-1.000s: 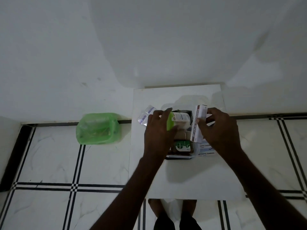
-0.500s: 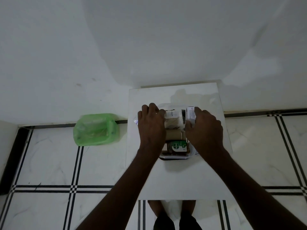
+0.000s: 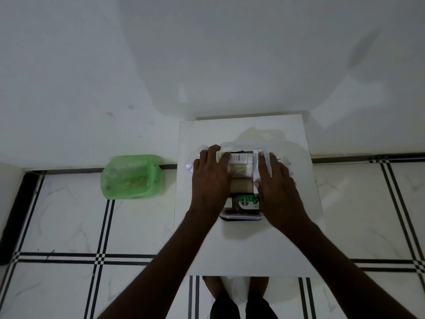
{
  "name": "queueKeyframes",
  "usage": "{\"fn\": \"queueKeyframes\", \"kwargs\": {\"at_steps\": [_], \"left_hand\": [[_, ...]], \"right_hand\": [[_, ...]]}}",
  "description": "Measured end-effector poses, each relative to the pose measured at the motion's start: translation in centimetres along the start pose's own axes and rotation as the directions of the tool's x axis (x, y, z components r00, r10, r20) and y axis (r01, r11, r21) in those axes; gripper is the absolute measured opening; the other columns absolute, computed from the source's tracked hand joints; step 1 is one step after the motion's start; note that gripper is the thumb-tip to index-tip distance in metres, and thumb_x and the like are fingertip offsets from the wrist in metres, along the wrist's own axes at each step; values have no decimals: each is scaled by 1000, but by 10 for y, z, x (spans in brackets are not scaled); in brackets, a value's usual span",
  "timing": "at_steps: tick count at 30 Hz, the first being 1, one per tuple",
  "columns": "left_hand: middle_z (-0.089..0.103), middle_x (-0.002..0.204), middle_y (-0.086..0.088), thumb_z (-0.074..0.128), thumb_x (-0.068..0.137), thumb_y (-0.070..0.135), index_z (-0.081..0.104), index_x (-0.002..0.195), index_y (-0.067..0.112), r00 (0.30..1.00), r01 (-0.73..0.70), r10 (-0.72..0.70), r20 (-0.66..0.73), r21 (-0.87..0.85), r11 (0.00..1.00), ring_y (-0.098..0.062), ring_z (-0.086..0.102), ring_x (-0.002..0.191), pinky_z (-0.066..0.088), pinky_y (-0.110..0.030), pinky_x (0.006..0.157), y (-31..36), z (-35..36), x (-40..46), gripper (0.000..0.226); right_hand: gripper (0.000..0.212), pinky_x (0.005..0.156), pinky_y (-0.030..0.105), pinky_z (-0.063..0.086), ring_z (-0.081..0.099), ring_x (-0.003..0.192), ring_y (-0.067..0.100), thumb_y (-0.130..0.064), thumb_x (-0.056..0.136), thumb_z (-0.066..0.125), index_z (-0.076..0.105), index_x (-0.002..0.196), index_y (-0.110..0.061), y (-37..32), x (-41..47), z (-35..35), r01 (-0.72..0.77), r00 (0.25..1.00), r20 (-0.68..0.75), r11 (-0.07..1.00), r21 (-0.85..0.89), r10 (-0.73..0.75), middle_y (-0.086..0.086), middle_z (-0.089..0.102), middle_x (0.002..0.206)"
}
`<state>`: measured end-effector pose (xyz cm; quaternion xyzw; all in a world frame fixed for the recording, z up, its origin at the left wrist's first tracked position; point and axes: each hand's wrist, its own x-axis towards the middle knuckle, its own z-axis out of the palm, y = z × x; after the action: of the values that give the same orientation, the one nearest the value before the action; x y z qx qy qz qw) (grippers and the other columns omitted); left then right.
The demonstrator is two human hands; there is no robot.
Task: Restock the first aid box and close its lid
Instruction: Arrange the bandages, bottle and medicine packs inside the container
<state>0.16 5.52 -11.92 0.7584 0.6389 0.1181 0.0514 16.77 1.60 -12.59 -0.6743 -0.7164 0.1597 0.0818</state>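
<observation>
Left hand: flat, grip wide, at 9 o'clock on first aid box.
Right hand: flat, grip wide, at 3 o'clock.
Bench: carries box.

Table front bare; hands over box

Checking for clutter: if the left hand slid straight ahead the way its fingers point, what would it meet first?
Probably bare table beyond the left hand; the packet lies just aside.

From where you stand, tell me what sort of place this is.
Probably a room in a home, though that is a guess: white floor tiles with black stripe borders, a plain white wall, a small white table against it, and a green-lined bin on the floor.
</observation>
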Motion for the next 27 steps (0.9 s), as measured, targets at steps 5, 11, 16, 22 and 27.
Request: {"fn": "queueKeyframes", "kwargs": {"at_steps": [5, 11, 16, 22, 27], "left_hand": [[52, 140, -12, 69, 83, 24, 61, 129, 17, 1000, 7, -6, 30, -38, 999, -32, 54, 122, 49, -42, 91, 0, 1, -5, 47], [58, 134, -10, 57, 92, 28, 59, 134, 14, 995, 69, -84, -46, -265, 962, -29, 54, 119, 47, -40, 99, -22, -15, -5, 45], [64, 119, -15, 65, 90, 22, 60, 131, 9, 949, 315, -301, 93, -251, 915, -34, 58, 110, 50, -46, 92, -71, 3, 14, 43], [56, 124, -16, 76, 81, 39, 52, 133, 9, 922, 318, -307, 238, -11, 948, -33, 52, 113, 47, -42, 88, -81, 33, 27, 65], [68, 96, -10, 84, 71, 26, 67, 107, 11, 879, 470, -412, 240, -286, 835, -27, 65, 88, 49, -35, 75, -87, 37, 25, 42]], "right_hand": [[70, 106, 56, 38, 24, 143, 45, -21, 97, 52, 14, 155, -10, 2, 4, -3, -44, 999, 29, 999, 26, 43, 26, 18, 159], [61, 112, 55, 34, 25, 144, 41, -30, 100, 44, 22, 153, -10, -7, 0, -13, -37, 997, -61, 996, 82, 42, 24, 24, 158], [67, 115, 53, 29, 24, 145, 38, -38, 93, 47, 29, 151, -9, -29, 12, -18, 99, 991, -94, 994, 40, -95, 21, 27, 157], [80, 118, 59, 16, 14, 149, 38, -59, 89, 38, 25, 153, -13, -55, 36, -3, 178, 984, -1, 979, -100, -179, 20, 19, 161], [79, 117, 60, 17, 17, 148, 39, -58, 88, 36, 28, 152, -12, -56, 39, 7, 184, 983, 43, 971, -151, -179, 21, 20, 160]]}}
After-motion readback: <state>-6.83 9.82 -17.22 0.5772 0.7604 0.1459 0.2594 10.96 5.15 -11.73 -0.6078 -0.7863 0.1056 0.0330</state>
